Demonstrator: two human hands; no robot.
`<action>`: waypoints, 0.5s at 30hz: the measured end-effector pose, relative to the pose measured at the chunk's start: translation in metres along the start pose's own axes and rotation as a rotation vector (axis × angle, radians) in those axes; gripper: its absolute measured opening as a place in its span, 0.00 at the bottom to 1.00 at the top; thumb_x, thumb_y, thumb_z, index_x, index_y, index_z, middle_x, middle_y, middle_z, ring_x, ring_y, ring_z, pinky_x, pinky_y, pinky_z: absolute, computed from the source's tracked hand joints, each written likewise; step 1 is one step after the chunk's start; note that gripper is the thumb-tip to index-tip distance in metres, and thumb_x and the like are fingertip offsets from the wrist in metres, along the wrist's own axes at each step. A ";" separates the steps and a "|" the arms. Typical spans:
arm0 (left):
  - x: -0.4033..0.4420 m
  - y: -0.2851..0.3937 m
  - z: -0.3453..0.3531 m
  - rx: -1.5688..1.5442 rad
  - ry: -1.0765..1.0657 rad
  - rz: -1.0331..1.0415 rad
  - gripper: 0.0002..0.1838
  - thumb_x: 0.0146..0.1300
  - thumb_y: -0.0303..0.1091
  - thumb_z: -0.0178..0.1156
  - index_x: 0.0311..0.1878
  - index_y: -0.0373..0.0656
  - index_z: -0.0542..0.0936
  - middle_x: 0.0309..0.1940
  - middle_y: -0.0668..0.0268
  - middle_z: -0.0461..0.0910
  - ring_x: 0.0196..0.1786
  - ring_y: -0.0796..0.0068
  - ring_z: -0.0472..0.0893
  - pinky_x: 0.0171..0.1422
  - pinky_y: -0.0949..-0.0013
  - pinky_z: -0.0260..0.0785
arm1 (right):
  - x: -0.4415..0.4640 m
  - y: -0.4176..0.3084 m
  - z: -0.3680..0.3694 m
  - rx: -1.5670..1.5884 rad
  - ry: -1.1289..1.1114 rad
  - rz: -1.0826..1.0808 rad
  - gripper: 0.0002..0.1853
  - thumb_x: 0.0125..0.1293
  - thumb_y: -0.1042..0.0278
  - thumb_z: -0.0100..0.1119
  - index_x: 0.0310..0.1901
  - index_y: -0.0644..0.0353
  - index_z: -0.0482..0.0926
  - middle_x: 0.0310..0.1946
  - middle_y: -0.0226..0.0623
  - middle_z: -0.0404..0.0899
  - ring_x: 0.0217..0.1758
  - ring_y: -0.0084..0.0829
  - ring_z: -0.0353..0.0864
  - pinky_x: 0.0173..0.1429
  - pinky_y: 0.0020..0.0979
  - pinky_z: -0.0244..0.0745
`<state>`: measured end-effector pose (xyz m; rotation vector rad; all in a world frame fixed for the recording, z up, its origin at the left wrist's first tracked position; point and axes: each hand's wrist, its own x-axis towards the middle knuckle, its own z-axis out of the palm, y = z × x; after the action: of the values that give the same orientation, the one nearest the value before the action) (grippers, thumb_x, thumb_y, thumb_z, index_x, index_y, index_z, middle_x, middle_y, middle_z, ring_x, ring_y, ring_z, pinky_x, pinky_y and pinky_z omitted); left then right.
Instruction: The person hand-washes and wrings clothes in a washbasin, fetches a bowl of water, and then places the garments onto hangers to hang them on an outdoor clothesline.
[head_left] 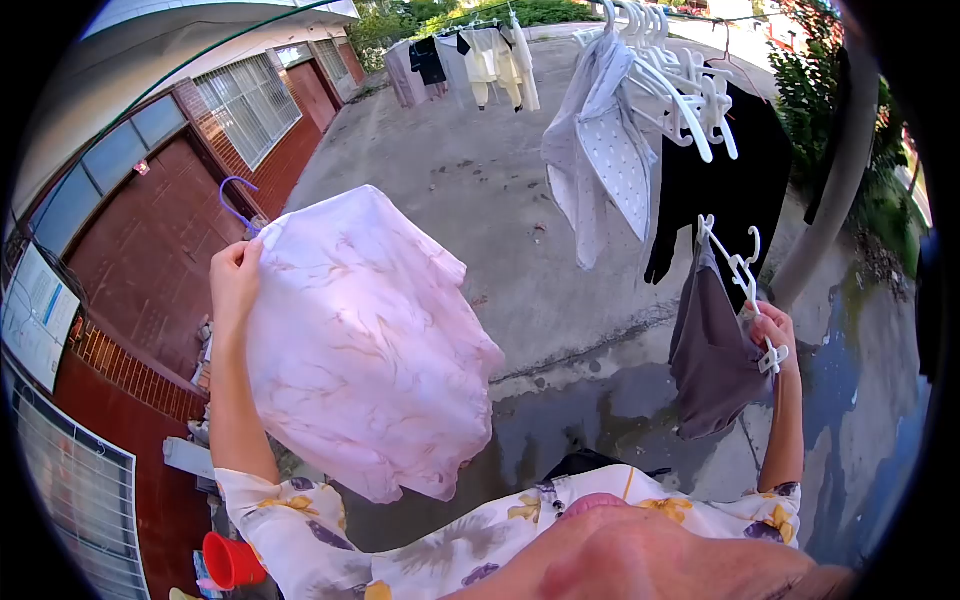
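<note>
My left hand is closed on the upper edge of a pale pink shirt with a faint marbled pattern. A purple hanger shows its hook just above that hand. On the right, my right hand grips a white clip hanger, from which a dark grey-brown garment hangs, probably shorts or underwear. The two garments are held apart, one on each side of my body. Part of the purple hanger is hidden by the pink shirt.
Several white hangers hang at the upper right, beside a light grey dotted garment and a black garment. More laundry hangs farther off. A grey pole stands right; a red bucket is lower left. Wet patches mark the concrete.
</note>
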<state>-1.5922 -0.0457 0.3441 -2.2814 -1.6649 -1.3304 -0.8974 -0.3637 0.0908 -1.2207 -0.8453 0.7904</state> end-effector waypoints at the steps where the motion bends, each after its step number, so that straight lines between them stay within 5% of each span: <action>1: 0.002 -0.023 -0.005 0.004 -0.020 -0.001 0.20 0.68 0.42 0.59 0.34 0.28 0.81 0.20 0.63 0.76 0.27 0.79 0.72 0.35 0.67 0.67 | -0.020 0.007 0.011 -0.003 0.016 0.020 0.18 0.64 0.72 0.56 0.54 0.71 0.78 0.19 0.22 0.67 0.19 0.14 0.61 0.26 0.20 0.56; 3: 0.008 -0.067 -0.010 -0.063 -0.013 0.023 0.19 0.70 0.40 0.59 0.30 0.31 0.80 0.22 0.77 0.71 0.28 0.86 0.65 0.31 0.74 0.57 | -0.057 0.020 0.035 -0.069 0.072 0.047 0.18 0.62 0.71 0.57 0.53 0.71 0.78 0.20 0.22 0.68 0.19 0.14 0.62 0.26 0.20 0.56; 7: 0.016 -0.134 -0.010 -0.072 -0.008 0.019 0.19 0.71 0.40 0.59 0.31 0.32 0.80 0.23 0.78 0.71 0.28 0.88 0.64 0.31 0.76 0.55 | -0.107 0.028 0.091 -0.141 0.075 0.123 0.19 0.60 0.71 0.57 0.51 0.70 0.79 0.18 0.21 0.68 0.18 0.13 0.62 0.25 0.20 0.56; 9: 0.027 -0.160 -0.010 -0.100 -0.042 -0.023 0.19 0.69 0.40 0.60 0.34 0.29 0.81 0.21 0.71 0.75 0.28 0.84 0.69 0.33 0.72 0.63 | -0.116 0.040 0.110 -0.140 0.068 0.152 0.19 0.60 0.71 0.57 0.51 0.71 0.79 0.18 0.20 0.67 0.18 0.13 0.61 0.25 0.20 0.56; 15: 0.075 -0.261 -0.012 -0.079 -0.085 0.023 0.20 0.68 0.43 0.61 0.32 0.30 0.80 0.20 0.73 0.71 0.27 0.84 0.66 0.31 0.73 0.58 | -0.126 0.073 0.208 -0.145 0.062 0.177 0.20 0.60 0.68 0.59 0.52 0.71 0.79 0.17 0.21 0.68 0.18 0.13 0.62 0.24 0.19 0.56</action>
<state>-1.8000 0.1197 0.2842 -2.4262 -1.6326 -1.3367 -1.1439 -0.3656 0.0316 -1.4564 -0.7616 0.8399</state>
